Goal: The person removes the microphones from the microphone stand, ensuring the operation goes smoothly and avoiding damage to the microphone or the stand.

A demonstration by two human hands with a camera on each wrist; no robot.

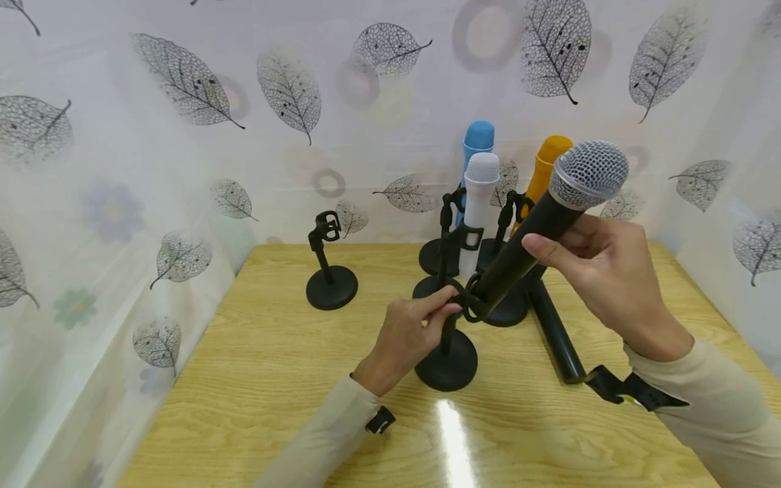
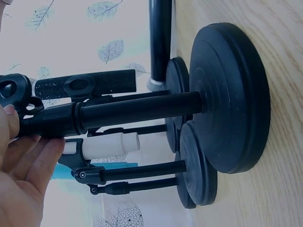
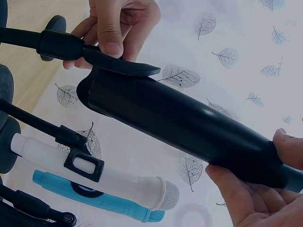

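Note:
My right hand (image 1: 616,278) grips a black microphone (image 1: 518,254) with a silver mesh head, fingers and thumb round its upper body. The microphone is tilted, its lower end at the clip (image 1: 474,298) of a black desk stand. How deep that end sits in the clip is hard to tell. With thumb and fingers, my left hand (image 1: 403,339) pinches the stand just below the clip. The stand's round base (image 2: 232,99) rests on the table. In the right wrist view the microphone's body (image 3: 189,123) runs from the clip to my right hand.
Behind stand a white microphone (image 1: 482,179), a blue one (image 1: 478,135) and an orange one (image 1: 543,166), among several stands. Another black microphone (image 1: 556,335) lies on the wooden table (image 1: 256,393). A bare stand (image 1: 331,288) is at left. A leaf-patterned sheet (image 1: 390,129) hangs behind.

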